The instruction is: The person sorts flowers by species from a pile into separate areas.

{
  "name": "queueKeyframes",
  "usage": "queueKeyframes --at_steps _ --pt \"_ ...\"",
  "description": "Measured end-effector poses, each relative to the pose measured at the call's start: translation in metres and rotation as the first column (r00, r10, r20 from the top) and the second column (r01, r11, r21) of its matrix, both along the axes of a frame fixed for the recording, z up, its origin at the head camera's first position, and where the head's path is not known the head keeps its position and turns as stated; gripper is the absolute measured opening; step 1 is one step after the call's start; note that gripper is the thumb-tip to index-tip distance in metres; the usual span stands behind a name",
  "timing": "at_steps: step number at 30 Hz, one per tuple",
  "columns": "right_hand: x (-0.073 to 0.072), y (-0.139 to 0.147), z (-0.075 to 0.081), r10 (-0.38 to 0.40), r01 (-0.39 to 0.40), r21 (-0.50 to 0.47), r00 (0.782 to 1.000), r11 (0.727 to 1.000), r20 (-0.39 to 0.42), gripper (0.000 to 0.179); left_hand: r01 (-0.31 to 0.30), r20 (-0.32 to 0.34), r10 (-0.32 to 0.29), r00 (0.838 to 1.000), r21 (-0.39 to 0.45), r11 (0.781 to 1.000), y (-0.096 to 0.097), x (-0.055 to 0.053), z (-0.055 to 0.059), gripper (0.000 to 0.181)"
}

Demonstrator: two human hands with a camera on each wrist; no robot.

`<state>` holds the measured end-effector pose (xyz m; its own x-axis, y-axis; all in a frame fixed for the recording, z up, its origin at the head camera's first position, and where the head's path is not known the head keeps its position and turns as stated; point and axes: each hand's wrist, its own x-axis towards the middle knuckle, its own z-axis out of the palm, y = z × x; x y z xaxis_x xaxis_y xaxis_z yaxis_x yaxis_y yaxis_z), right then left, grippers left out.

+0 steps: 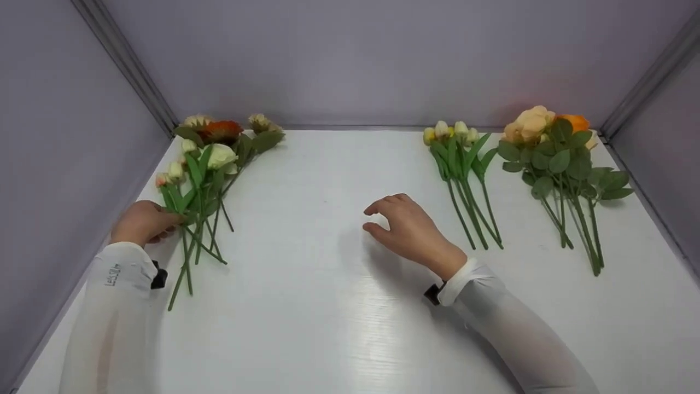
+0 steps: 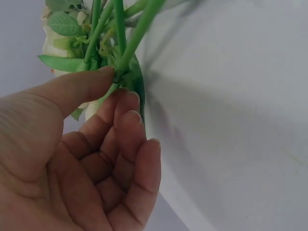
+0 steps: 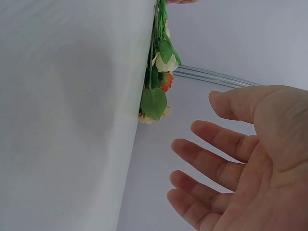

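At the left pile of flowers, my left hand (image 1: pixel 143 223) pinches a green tulip stem (image 2: pixel 138 38) between thumb and forefinger, its other fingers curled loosely. Tulips with pale buds (image 1: pixel 175 171) and green leaves lie just beyond that hand, beside a white rose (image 1: pixel 221 157). Their stems cross one another on the white table. Over the middle of the table, my right hand (image 1: pixel 407 232) hovers with relaxed, spread fingers and holds nothing. In the right wrist view its palm (image 3: pixel 284 144) shows bare.
An orange-red flower (image 1: pixel 223 131) and cream blooms (image 1: pixel 262 123) lie at the back left. Right of the middle are white and yellow tulips (image 1: pixel 461 131). Peach roses (image 1: pixel 533 123) and an orange flower (image 1: pixel 575 121) lie farther right. Grey panels (image 1: pixel 383 60) wall the table (image 1: pixel 306 339).
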<state>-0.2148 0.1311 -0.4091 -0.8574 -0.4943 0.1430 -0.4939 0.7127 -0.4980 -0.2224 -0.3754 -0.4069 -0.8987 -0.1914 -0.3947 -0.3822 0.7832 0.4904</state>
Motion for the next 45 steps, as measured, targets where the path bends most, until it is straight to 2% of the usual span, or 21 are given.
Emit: queueKeyframes --at_steps 8,13,17,23,26,32,35,38,41,45 --pt "-0.002 -0.001 -0.005 0.02 -0.02 0.02 1.0 1.0 0.009 0.029 0.036 0.034 -0.033 0.999 -0.063 0.997 0.005 -0.002 0.0 0.042" --pt "-0.005 0.001 -0.007 -0.001 0.0 0.03 1.0 1.0 0.01 0.027 -0.004 0.033 0.003 0.999 0.024 1.0 0.005 -0.003 0.005 0.031" --pt "-0.006 0.002 -0.008 -0.003 0.003 0.03 1.0 1.0 0.01 0.027 -0.053 0.033 0.05 0.998 0.101 0.993 0.002 -0.001 0.011 0.026" --pt "-0.008 0.004 -0.008 -0.006 0.006 0.022 1.0 1.0 0.004 0.026 -0.055 -0.028 0.058 0.998 0.092 0.994 0.003 0.001 0.023 0.03" --pt "-0.009 0.005 -0.007 -0.016 0.015 0.013 1.0 1.0 0.01 0.027 -0.048 -0.091 0.061 0.994 0.138 0.989 0.014 -0.002 0.031 0.034" --pt "-0.011 0.009 -0.005 -0.037 0.038 -0.013 0.999 0.999 0.035 0.028 0.001 -0.213 0.051 0.976 0.236 0.972 0.057 -0.016 0.045 0.037" --pt "-0.013 0.013 -0.004 -0.053 0.055 -0.032 0.997 0.998 0.048 0.027 0.04 -0.264 0.033 0.964 0.268 0.963 0.091 -0.023 0.053 0.041" --pt "-0.015 0.017 -0.002 -0.066 0.069 -0.057 0.996 0.996 0.058 0.026 0.096 -0.311 0.007 0.95 0.314 0.944 0.129 -0.03 0.061 0.04" --pt "-0.016 0.021 0.001 -0.078 0.085 -0.096 0.994 0.992 0.078 0.024 0.151 -0.359 0.006 0.933 0.408 0.9 0.17 -0.037 0.062 0.037" --pt "-0.016 0.026 0.006 -0.093 0.114 -0.159 0.986 0.981 0.137 0.021 0.245 -0.429 0.012 0.903 0.54 0.805 0.222 -0.045 0.057 0.03"
